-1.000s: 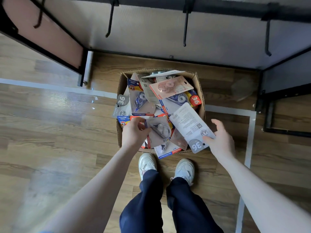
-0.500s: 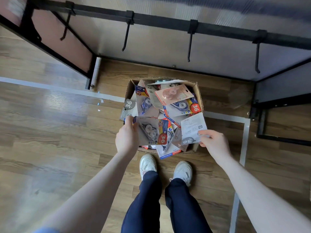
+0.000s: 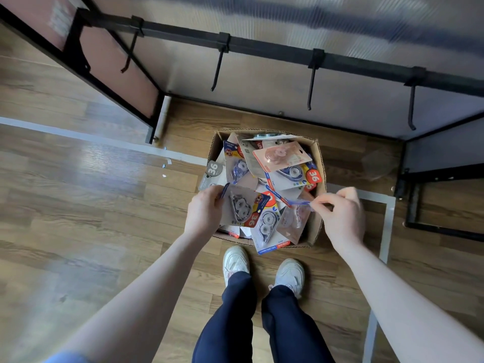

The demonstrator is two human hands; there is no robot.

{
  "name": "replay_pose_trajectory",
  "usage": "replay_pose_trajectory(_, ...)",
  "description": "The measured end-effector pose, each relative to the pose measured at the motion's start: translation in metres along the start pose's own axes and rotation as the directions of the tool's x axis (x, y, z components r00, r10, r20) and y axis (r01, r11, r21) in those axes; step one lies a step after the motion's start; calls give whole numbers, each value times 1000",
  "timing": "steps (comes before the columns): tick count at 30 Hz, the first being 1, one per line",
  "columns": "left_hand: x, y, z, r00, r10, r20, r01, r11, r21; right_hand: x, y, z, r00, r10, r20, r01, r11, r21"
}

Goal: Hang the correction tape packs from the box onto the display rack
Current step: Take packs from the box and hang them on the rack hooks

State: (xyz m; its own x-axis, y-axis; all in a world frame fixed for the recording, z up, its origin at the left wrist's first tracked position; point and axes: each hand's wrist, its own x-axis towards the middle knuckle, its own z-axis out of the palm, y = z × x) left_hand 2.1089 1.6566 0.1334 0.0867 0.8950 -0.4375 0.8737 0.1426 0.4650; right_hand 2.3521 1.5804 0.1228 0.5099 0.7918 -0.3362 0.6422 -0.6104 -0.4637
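An open cardboard box (image 3: 320, 163) stands on the floor in front of my feet, filled with several jumbled correction tape packs (image 3: 281, 157). My left hand (image 3: 203, 212) grips one pack (image 3: 242, 206) by its left edge, blister side up, above the box's near left part. My right hand (image 3: 340, 216) pinches a second pack (image 3: 297, 204) at its top; it is turned nearly edge-on and blurred. Beyond the box runs the display rack's black rail (image 3: 267, 49), whose hooks (image 3: 311, 85) are all bare.
A pink side panel (image 3: 110, 64) in a black frame stands at the left. A low black frame (image 3: 442, 203) sits on the floor at the right. White tape lines (image 3: 387, 221) mark the wood floor. My white shoes (image 3: 235, 260) stand just behind the box.
My left hand has lifted its pack up out of the box. My right hand has turned its pack from flat to nearly edge-on. The view has tilted up, showing more of the rack.
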Motion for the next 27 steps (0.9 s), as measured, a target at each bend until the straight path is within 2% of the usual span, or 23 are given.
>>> replay_pose_trajectory(2, 1, 3, -9, 999, 35, -31, -36, 999, -19, 5, -8, -7, 999, -9, -45, 10, 999, 36)
replay_pose_trajectory(6, 1, 15, -30, 995, 71, -69, -74, 997, -33, 9, -22, -27, 998, 36, 49, -41, 993, 107)
replay_pose_trajectory(13, -10, 50, -89, 981, 160, -106, -164, 986, -27, -2, -52, -78, 996, 63, 57, -73, 975, 212)
replay_pose_trajectory(21, -35, 107, -184, 958, 231, -169, -245, 967, -71, -12, -103, -164, 999, -6, 51, -9, 959, 282)
replay_pose_trajectory(27, -70, 160, -258, 914, 307, -265, -339, 937, -83, -30, -150, -244, 989, -146, 21, 139, 970, 198)
